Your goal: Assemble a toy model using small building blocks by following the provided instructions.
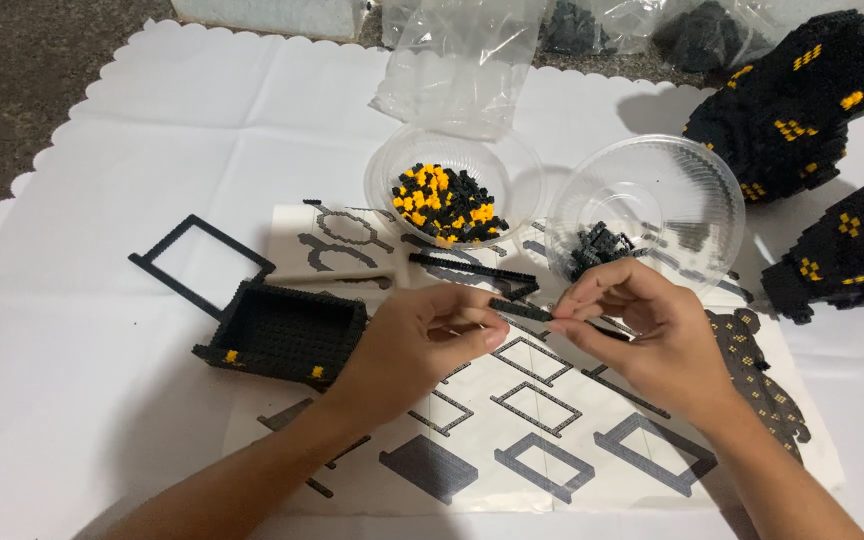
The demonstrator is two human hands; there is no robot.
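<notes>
Over an instruction sheet (542, 420) on the desk, left hand (417, 340) and right hand (637, 325) each pinch one black brick strip (520, 309) near two bowls (452, 185).

A crumpled clear plastic bag (462, 65) sat at the top centre, just behind the bowls, see-through and empty-looking. More clear bags (652, 25) lay along the top edge to its right, dark pieces showing inside. A printed instruction sheet (542, 440), white with grey diagrams, lay flat under the hands.
</notes>
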